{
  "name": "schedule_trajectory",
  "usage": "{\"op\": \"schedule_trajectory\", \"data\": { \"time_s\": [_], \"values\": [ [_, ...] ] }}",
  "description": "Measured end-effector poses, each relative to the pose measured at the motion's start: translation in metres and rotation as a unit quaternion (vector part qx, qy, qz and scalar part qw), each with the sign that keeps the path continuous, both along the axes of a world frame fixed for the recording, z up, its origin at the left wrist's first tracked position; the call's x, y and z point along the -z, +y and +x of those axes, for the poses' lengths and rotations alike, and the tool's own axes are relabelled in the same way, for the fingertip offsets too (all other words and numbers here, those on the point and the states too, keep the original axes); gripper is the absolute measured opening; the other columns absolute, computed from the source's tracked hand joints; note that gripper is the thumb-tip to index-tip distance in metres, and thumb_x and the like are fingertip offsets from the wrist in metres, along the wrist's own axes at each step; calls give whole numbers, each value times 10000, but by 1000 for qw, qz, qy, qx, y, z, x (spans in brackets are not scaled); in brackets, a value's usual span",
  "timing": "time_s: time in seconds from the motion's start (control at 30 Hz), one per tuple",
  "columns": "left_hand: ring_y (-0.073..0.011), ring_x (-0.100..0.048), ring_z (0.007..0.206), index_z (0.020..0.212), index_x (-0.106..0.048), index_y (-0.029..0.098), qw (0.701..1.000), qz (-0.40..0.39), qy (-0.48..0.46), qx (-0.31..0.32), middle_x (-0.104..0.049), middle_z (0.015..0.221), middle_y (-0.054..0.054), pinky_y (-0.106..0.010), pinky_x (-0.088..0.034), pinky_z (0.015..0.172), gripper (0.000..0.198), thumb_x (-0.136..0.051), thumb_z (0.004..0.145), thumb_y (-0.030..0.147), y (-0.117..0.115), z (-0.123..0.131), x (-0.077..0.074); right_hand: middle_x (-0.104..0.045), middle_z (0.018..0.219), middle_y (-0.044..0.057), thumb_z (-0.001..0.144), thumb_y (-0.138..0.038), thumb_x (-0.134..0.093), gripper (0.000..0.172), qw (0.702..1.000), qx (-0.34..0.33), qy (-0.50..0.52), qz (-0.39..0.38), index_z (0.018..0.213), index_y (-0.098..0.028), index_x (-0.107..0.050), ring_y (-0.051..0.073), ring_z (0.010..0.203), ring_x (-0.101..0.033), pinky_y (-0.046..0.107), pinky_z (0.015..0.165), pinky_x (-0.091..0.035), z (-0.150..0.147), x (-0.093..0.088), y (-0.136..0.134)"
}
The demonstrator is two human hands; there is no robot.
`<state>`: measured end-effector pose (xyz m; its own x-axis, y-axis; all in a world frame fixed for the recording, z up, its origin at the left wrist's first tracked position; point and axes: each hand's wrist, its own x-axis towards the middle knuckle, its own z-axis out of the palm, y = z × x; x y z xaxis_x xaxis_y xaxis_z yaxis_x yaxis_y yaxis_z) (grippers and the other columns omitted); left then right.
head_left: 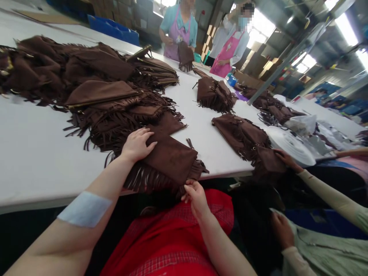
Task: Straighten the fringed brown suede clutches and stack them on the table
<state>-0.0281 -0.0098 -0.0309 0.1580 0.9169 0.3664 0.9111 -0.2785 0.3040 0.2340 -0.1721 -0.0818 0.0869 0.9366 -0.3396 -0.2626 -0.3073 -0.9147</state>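
Observation:
A brown fringed pouch (pixel 172 155) lies at the table's front edge, its fringe hanging toward me. My left hand (pixel 138 145) rests flat on its upper left part, fingers stretched out. At the pouch's lower right corner, my right hand (pixel 194 194) pinches with thumb and forefinger by the fringe; whether it grips the strands or the corner itself I cannot make out. Under and behind this pouch spreads a stack of similar fringed pouches (pixel 115 99), some with brass-coloured zippers.
Beside me on the right, a co-worker's hand (pixel 287 159) touches another brown pouch (pixel 271 159). More pouches (pixel 214 92) lie across the white table (pixel 37 153). A roll of white strip (pixel 290 145) sits at the right. Two people in aprons stand opposite; a blue bin (pixel 113 30) is at the far left.

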Motion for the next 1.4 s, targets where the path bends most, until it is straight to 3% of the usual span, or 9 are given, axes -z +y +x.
{"op": "schedule_trajectory", "data": {
  "time_s": [0.17, 0.37, 0.5, 0.63, 0.73, 0.83, 0.9, 1.13, 1.4],
  "values": [
    [-282, -437, 1364, 1267, -615, 157, 1000, 11, -7, 4, -546, 1416, -119, -435, -299, 1188, 559, -462, 869, 518, 3, 0, 4, -576, 484, -38, 632, -394, -695, 302, 998, -36, -13, -48, 773, -148, -594, 75, 338, -466, 164, 328, -288, -9, 7, -6],
    [-268, -451, 1356, 1263, -619, 168, 1000, 10, 0, -1, -560, 1406, -110, -430, -303, 1185, 532, -472, 877, 504, 1, 0, 3, -515, 444, -52, 586, -309, -678, 208, 983, -26, 5, -182, 688, -150, -590, 72, 335, -418, 175, 327, -220, -19, 48, -11],
    [-279, -454, 1352, 1259, -624, 142, 1000, 7, -2, 1, -565, 1398, -131, -437, -311, 1186, 534, -481, 880, 489, 0, 0, 1, -501, 486, -52, 627, -331, -683, 224, 980, 27, -1, -198, 718, -161, -569, 76, 365, -437, 175, 350, -250, -5, 62, -7],
    [-281, -447, 1359, 1269, -618, 151, 1000, 1, -5, 3, -560, 1405, -122, -441, -315, 1184, 529, -495, 877, 484, -1, 0, 0, -624, 704, -10, 703, -363, -686, 279, 989, 128, -47, -50, 876, -171, -580, 67, 480, -507, 168, 408, -329, 11, 39, -6],
    [-277, -450, 1357, 1271, -617, 143, 1000, 2, 2, -1, -559, 1406, -122, -435, -315, 1184, 536, -491, 880, 487, -1, 0, 0, -686, 907, 58, 722, -395, -713, 366, 992, 100, -52, 55, 975, -160, -594, 83, 512, -575, 181, 407, -366, 9, 12, -9],
    [-277, -456, 1353, 1265, -620, 152, 1000, 4, 1, -2, -560, 1407, -119, -441, -323, 1180, 526, -491, 880, 487, -1, 0, 1, -701, 981, 100, 677, -416, -769, 454, 998, -45, 37, 8, 1001, -149, -595, 147, 587, -679, 192, 436, -444, -4, -3, -11],
    [-276, -459, 1351, 1263, -622, 158, 1000, 5, 1, -2, -566, 1400, -117, -441, -326, 1179, 521, -489, 881, 486, -1, 0, 0, -712, 958, 105, 675, -416, -782, 461, 992, -95, 79, -8, 999, -142, -603, 181, 663, -716, 204, 495, -500, -14, -4, -13],
    [-273, -448, 1361, 1271, -619, 164, 1000, 3, -1, -2, -562, 1405, -115, -440, -324, 1181, 528, -486, 882, 496, 0, -1, 2, -705, 728, 71, 661, -548, -768, 481, 997, -51, 53, -21, 852, -141, -596, 169, 529, -684, 186, 417, -463, -25, -4, -10],
    [-274, -463, 1349, 1259, -625, 186, 1000, 17, 7, -3, -578, 1387, -105, -439, -327, 1179, 509, -486, 883, 499, 1, -2, 5, -534, 449, -32, 628, -505, -750, 401, 998, -42, 16, -39, 634, -165, -538, 65, 304, -414, 172, 293, -313, -29, 2, -5]
  ]
}}
